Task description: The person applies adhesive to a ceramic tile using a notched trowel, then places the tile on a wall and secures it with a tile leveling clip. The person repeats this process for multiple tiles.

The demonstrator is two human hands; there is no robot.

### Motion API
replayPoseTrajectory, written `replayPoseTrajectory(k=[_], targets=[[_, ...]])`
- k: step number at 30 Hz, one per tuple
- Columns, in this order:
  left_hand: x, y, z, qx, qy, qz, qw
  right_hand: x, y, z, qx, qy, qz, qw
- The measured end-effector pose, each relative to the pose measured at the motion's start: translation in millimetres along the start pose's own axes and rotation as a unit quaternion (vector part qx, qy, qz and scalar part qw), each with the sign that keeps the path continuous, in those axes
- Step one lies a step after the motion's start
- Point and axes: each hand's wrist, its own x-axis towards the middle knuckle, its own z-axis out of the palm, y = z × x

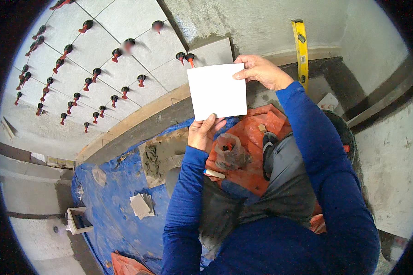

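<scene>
A square white tile (pixel 217 93) is held up between my two hands, its plain face toward me. My left hand (pixel 205 132) grips its lower edge, thumb on the face and fingers behind. At the upper right corner my right hand (pixel 263 73) pinches it, thumb in front. Just behind the tile is the wall, where a cut tile piece (pixel 213 52) sits at the end of the bottom row. Two black-and-red tile levelling clips (pixel 189 58) stand close to the held tile's top left corner. Large tiles (pixel 117 18) with several such clips cover the wall to the left.
A wooden batten (pixel 137 113) runs under the tile rows. A yellow spirit level (pixel 301 55) leans on the wall at right. Below lie a blue tarp (pixel 119 178), an orange sheet (pixel 270 120), a clear bag (pixel 228 149), stacked tiles (pixel 141 205) and a mortar-smeared board (pixel 153 160). A dark bucket (pixel 337 126) stands right.
</scene>
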Motion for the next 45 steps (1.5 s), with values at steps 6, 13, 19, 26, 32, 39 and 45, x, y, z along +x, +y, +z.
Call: replayPoseTrajectory(k=[6, 13, 19, 26, 32, 39, 45], targets=[[-2.8, 3.9, 2.6, 0.003, 0.006, 0.005, 1.000, 3.2, 6.4, -2.7, -0.037, -0.005, 0.007, 0.999], [3.4, 23.9, -8.6, 0.053, 0.091, 0.138, 0.985, 0.3, -0.3, -0.3, -0.311, -0.026, 0.075, 0.947], [0.4, 41.3, -21.9, 0.383, 0.060, 0.093, 0.917, 8.3, -0.5, 49.1, -0.324, -0.031, -0.138, 0.935], [0.7, 42.1, -14.1, 0.369, 0.077, 0.116, 0.919, 16.0, 15.8, 70.4, -0.280, -0.168, 0.022, 0.945], [1.7, 56.1, -25.7, 0.182, 0.093, 0.065, 0.977, 13.6, 3.1, 43.3, 0.018, 0.001, 0.003, 1.000], [-1.5, 35.1, -21.5, 0.137, -0.014, 0.014, 0.990, 13.3, 4.2, 36.2, 0.074, 0.052, -0.035, 0.995], [9.2, 40.9, -27.5, 0.087, 0.103, 0.140, 0.981, 6.1, 0.9, 19.6, 0.059, -0.043, 0.026, 0.997]])
